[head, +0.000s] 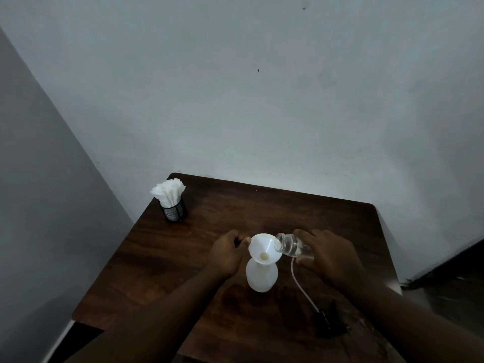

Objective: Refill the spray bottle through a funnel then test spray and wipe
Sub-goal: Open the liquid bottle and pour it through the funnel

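A white plastic spray bottle (261, 276) stands upright in the middle of the dark wooden table (162, 258), without its spray head. A white funnel (263, 248) sits in its neck. My left hand (228, 254) pinches the funnel's left rim. My right hand (331, 255) holds a small clear glass bottle (290, 246) tipped on its side, its open mouth over the funnel's right rim. The black spray head (328, 322) with its pale dip tube (301, 286) lies on the table to the right of the bottle.
A black mesh cup stuffed with white paper napkins (171, 199) stands at the table's far left corner. Pale walls close in behind and on the left. A dark floor strip shows at the right beyond the table's edge.
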The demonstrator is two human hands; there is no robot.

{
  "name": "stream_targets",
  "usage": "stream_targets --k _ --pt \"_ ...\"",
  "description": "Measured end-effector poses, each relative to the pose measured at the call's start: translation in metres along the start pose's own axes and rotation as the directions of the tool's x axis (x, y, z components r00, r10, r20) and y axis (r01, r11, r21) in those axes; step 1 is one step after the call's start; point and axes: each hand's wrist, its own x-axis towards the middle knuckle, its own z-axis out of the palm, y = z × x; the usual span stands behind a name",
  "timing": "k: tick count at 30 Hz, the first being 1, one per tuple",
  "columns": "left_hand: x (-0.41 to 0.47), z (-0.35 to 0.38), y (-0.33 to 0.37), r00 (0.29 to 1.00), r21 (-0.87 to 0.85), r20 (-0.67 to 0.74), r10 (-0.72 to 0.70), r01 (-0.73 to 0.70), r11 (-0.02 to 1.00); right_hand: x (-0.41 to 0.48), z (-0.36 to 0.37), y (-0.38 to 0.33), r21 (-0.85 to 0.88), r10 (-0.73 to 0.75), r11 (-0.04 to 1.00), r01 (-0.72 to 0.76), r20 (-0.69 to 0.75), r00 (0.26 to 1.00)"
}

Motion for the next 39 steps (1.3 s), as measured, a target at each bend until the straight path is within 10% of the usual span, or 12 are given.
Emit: stream_targets --k 39 --pt "0.002 0.008 -0.002 0.997 -0.096 0.062 0.053 -0.047 0.994 0.003 -0.008 0.013 -0.078 -0.021 0.997 0.020 -0.012 1.000"
